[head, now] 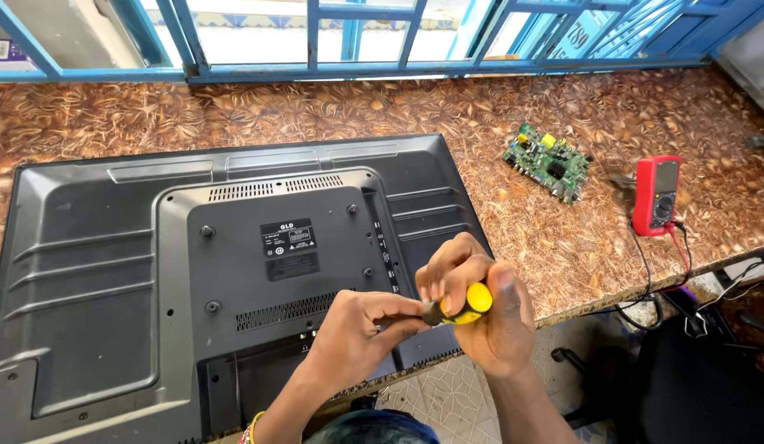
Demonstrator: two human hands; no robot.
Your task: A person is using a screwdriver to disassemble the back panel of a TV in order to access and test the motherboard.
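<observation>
Head view, right hand clasping yellow screwdriver, left hand alongside

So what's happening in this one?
A person is bent over a large black flat-panel television lying face down on a brown patterned worktop. The right hand grips a yellow-handled screwdriver, while the left hand pinches its shaft near the television's lower edge. Off to the right lie a green circuit board and a red handheld multimeter with leads trailing over the table edge.
</observation>
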